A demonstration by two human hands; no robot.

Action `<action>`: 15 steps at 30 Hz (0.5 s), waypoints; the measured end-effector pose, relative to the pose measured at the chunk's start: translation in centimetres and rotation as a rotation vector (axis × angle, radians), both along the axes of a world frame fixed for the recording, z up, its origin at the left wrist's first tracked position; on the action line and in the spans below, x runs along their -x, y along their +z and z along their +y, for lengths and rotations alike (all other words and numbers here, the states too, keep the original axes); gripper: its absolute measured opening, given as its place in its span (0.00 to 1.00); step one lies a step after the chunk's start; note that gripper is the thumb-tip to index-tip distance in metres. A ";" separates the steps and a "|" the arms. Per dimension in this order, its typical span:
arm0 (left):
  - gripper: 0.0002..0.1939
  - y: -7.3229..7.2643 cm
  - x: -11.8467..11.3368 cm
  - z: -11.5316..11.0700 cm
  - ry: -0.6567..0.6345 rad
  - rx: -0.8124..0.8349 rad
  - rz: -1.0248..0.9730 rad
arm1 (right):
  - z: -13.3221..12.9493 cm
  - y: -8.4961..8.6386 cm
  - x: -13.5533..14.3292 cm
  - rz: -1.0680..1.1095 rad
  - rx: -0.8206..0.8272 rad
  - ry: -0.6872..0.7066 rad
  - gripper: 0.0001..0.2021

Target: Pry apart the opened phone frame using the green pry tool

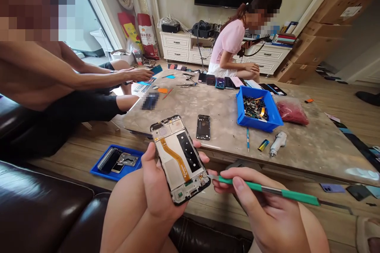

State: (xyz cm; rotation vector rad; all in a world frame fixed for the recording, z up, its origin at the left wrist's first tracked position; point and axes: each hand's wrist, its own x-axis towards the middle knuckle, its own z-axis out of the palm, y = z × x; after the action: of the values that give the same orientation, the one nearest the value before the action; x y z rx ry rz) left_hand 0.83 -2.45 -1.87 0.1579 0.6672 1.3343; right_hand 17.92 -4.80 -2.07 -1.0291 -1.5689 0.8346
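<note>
My left hand [160, 187] grips an opened phone frame [179, 158], back cover off, showing a white mid-frame, an orange flex cable and a black patch. My right hand [264, 209] holds a green-handled thin tool [267, 189] like a pen; its metal tip touches the lower right corner of the phone frame. Both hands hover above my knees, in front of the table's near edge.
A marble table [311, 146] carries a blue bin of small parts [257, 108], a black phone part [203, 127], a red bag [292, 111], a pen, a lighter and a row of phones. A blue tray [117, 162] lies on the floor. Two other people sit at the left and far side.
</note>
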 end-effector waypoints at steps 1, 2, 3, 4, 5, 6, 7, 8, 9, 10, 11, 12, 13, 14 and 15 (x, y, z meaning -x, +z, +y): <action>0.38 -0.1 -0.1 0.0 0.028 -0.009 -0.008 | 0.1 0.0 0.1 -0.011 -0.015 -0.003 0.10; 0.36 -0.1 -0.2 0.0 0.057 -0.011 -0.010 | 0.1 -0.2 0.1 -0.028 -0.028 -0.012 0.10; 0.35 -0.2 -0.3 0.0 0.079 -0.008 -0.008 | 0.1 -0.3 0.1 -0.048 -0.040 -0.024 0.10; 0.35 -0.3 -0.4 0.0 0.094 -0.003 0.000 | 0.0 -0.6 0.1 -0.065 -0.045 -0.038 0.09; 0.36 -0.3 -0.5 0.0 0.102 -0.001 0.010 | -0.1 -0.8 0.1 -0.073 -0.046 -0.049 0.09; 0.36 -0.4 -0.5 0.0 0.108 -0.003 0.018 | -0.3 -1.1 0.0 -0.073 -0.034 -0.055 0.08; 0.37 -0.4 -0.6 0.0 0.111 -0.011 0.022 | -0.4 -1.4 0.0 -0.064 -0.014 -0.052 0.08; 0.37 -0.4 -0.6 -0.1 0.110 -0.020 0.023 | -0.6 -1.7 0.0 -0.048 0.011 -0.048 0.08; 0.36 -0.3 -0.7 -0.1 0.114 -0.024 0.027 | -0.7 -1.9 0.0 -0.030 0.034 -0.041 0.08; 0.36 -0.3 -0.7 -0.1 0.118 -0.021 0.034 | -0.7 -2.1 0.1 -0.013 0.058 -0.032 0.08; 0.36 -0.2 -0.8 -0.2 0.125 -0.017 0.046 | -0.8 -2.2 0.3 0.008 0.075 -0.025 0.08; 0.36 -0.1 -0.9 -0.2 0.130 -0.005 0.067 | -0.8 -2.2 0.5 0.030 0.088 -0.017 0.08; 0.37 0.0 -1.1 -0.2 0.146 0.013 0.095 | -0.8 -2.2 0.7 0.053 0.094 -0.010 0.08; 0.36 0.1 -1.2 -0.2 0.169 0.038 0.123 | -0.7 -2.1 1.0 0.078 0.096 -0.009 0.08; 0.35 0.1 -1.4 -0.2 0.202 0.067 0.140 | -0.6 -2.1 1.3 0.105 0.095 -0.013 0.08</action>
State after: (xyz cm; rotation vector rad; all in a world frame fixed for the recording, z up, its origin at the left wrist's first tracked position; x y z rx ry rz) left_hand 2.24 -2.69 -1.78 0.1330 0.8634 1.5014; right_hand 16.66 -5.40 -4.18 -1.0457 -1.4443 0.9470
